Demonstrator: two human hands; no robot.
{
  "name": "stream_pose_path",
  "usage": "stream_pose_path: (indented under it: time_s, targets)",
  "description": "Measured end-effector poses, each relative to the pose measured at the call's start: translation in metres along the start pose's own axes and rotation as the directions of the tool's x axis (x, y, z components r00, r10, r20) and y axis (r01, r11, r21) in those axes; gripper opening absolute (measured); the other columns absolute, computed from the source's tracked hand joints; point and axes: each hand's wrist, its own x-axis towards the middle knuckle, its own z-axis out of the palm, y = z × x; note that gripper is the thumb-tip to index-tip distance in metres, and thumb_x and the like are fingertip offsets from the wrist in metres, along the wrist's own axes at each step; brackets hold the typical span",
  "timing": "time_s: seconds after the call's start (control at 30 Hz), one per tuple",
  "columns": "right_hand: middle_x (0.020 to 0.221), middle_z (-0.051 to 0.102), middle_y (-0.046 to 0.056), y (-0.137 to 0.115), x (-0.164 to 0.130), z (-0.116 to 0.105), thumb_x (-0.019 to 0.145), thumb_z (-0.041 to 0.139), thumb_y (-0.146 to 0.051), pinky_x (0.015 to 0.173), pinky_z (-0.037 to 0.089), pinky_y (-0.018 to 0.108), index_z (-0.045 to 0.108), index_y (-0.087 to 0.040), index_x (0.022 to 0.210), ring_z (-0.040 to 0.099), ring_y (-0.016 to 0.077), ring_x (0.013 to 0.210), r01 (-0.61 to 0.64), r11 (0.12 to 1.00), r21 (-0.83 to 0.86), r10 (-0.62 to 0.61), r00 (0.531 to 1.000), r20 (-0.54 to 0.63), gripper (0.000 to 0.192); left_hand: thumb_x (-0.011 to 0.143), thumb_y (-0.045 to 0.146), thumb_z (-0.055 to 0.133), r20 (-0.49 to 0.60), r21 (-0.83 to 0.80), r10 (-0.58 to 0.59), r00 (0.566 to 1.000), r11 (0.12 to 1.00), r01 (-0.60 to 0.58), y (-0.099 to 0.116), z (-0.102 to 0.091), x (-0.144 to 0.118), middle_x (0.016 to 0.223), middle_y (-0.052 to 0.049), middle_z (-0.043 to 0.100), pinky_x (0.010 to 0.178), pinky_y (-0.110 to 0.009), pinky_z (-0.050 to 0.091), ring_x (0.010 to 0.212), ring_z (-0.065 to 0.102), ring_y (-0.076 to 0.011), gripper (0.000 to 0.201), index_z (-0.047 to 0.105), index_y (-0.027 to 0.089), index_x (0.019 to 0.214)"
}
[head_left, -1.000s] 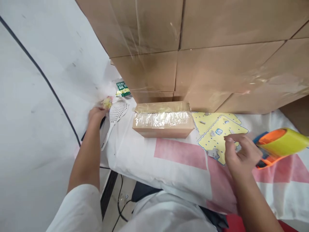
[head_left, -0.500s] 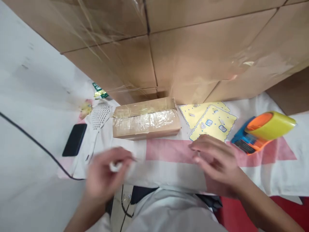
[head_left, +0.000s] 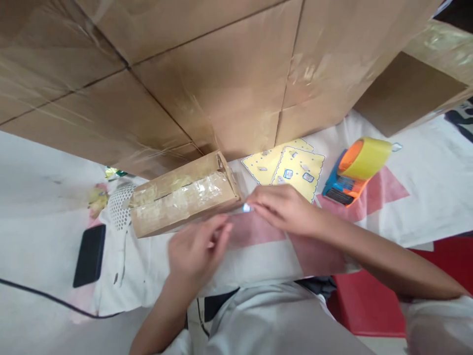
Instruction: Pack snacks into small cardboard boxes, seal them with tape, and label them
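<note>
My right hand (head_left: pixel 286 211) pinches a small blue-and-white piece (head_left: pixel 246 208) at its fingertips, just off the right end of a small taped cardboard box (head_left: pixel 181 199). A thin clear strip (head_left: pixel 231 215) seems to run from that piece toward my left hand (head_left: pixel 197 251). The left hand is blurred, with its fingers pinched together in front of the box. Both hands hover over the white-and-pink cloth (head_left: pixel 258 246).
Two yellow sticker sheets (head_left: pixel 291 167) and an orange-and-yellow tape dispenser (head_left: pixel 356 167) lie to the right. A black phone (head_left: pixel 89 254), a white slotted spoon (head_left: pixel 120 212) and a black cable (head_left: pixel 37 293) are on the left. Film-wrapped cartons (head_left: pixel 221 74) wall off the back.
The view has swung right and tilted. My left hand came from the far left to the middle, my right hand moved from the yellow sheets toward it, and their fingertips now nearly meet.
</note>
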Motion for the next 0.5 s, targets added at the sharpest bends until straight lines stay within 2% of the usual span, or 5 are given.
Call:
stream_pose_path:
  time_s: [0.07,0.13,0.2,0.27,0.5]
  targets:
    - [0.097,0.070,0.005,0.026,0.016,0.004,0.100,0.050,-0.012,0.072,0.048,0.026,0.065,-0.019,0.100,0.063,0.0132,0.081,-0.064,0.994,0.086,0.070,0.995,-0.075,0.016,0.093,0.026,0.066,-0.188,0.178,-0.099,0.977,0.975,0.133,-0.025,-0.009,0.004,0.087,-0.003,0.077,0.081,-0.031,0.054,0.079,0.071,-0.0179,0.012,0.073,0.020,0.102]
    - [0.098,0.068,0.004,0.051,0.029,0.014,0.095,0.051,-0.008,0.067,0.046,0.024,0.066,-0.018,0.096,0.060,0.0120,0.077,-0.114,0.971,0.209,0.137,0.985,-0.103,0.018,0.096,0.036,0.058,-0.316,0.263,-0.173,0.933,0.929,0.262,-0.052,-0.014,0.009,0.106,-0.012,0.077,0.099,-0.044,0.051,0.102,0.071,-0.0273,0.031,0.074,0.015,0.112]
    - [0.095,0.067,0.003,0.069,0.037,0.028,0.091,0.052,-0.006,0.067,0.045,0.024,0.067,-0.017,0.094,0.059,0.0116,0.077,-0.153,0.933,0.326,0.193,0.977,-0.095,0.019,0.098,0.046,0.047,-0.314,0.293,-0.212,0.925,0.905,0.307,-0.073,-0.015,0.012,0.120,-0.019,0.074,0.107,-0.052,0.046,0.118,0.067,-0.0342,0.051,0.071,0.010,0.125]
    - [0.091,0.066,0.003,0.077,0.040,0.042,0.090,0.051,-0.006,0.069,0.045,0.024,0.067,-0.016,0.092,0.059,0.0118,0.077,-0.189,0.885,0.426,0.249,0.965,-0.089,0.019,0.098,0.051,0.040,-0.268,0.304,-0.235,0.934,0.900,0.313,-0.085,-0.012,0.014,0.122,-0.021,0.073,0.107,-0.054,0.046,0.120,0.066,-0.0363,0.060,0.070,0.007,0.127]
    - [0.086,0.064,0.001,0.068,0.032,0.059,0.092,0.060,-0.018,0.068,0.044,0.026,0.064,-0.016,0.090,0.054,0.0110,0.071,-0.275,0.745,0.607,0.396,0.915,-0.071,0.005,0.099,0.052,0.034,-0.270,0.293,-0.290,0.918,0.884,0.365,-0.078,-0.007,0.018,0.118,-0.016,0.077,0.105,-0.050,0.045,0.114,0.068,-0.0344,0.059,0.077,0.015,0.116]
